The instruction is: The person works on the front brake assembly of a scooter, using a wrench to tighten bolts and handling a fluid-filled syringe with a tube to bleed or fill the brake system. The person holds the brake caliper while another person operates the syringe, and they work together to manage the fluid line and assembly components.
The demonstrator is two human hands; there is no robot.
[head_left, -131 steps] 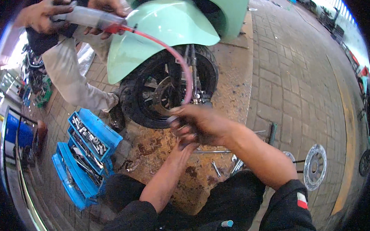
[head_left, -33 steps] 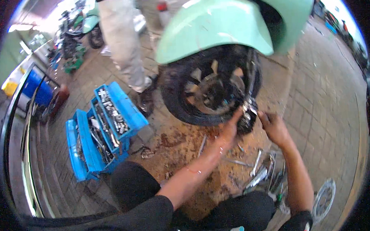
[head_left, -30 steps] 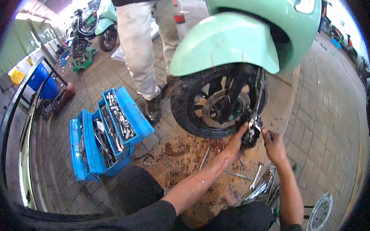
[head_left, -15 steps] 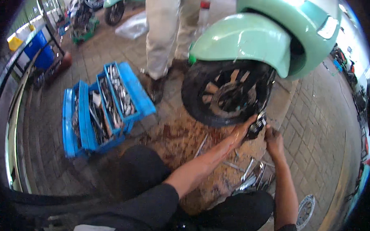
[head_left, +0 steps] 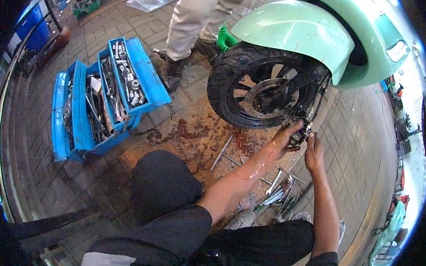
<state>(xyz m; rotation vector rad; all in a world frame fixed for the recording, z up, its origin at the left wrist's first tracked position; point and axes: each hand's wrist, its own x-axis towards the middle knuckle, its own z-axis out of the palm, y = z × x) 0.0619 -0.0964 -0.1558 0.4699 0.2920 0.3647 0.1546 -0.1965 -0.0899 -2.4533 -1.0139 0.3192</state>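
My left hand [head_left: 284, 141] is closed around a dark, greasy brake caliper [head_left: 297, 135] just below the front wheel [head_left: 221, 93] of a mint-green scooter [head_left: 294, 29]. Beside it, my right hand [head_left: 314, 154] has its fingers pressed together at the caliper's right side, by a shiny metal fitting [head_left: 309, 126]. Whatever those fingers pinch is too small to make out. Above the caliper, the brake disc [head_left: 255, 99] shows on the wheel, and the fork leg [head_left: 319, 99] runs up under the fender. Wet streaks shine on my left forearm.
A blue cantilever toolbox [head_left: 157, 81] full of sockets and wrenches stands open at the left. Wrenches [head_left: 275, 181] and other tools lie by my knees on a stained metal plate [head_left: 187, 127]. Another person's legs [head_left: 188, 28] and a green coiled hose [head_left: 224, 39] are behind the wheel.
The view has shifted, so the toolbox sits higher and further left. My left hand still holds the caliper; my right fingers now point up, closer against its side.
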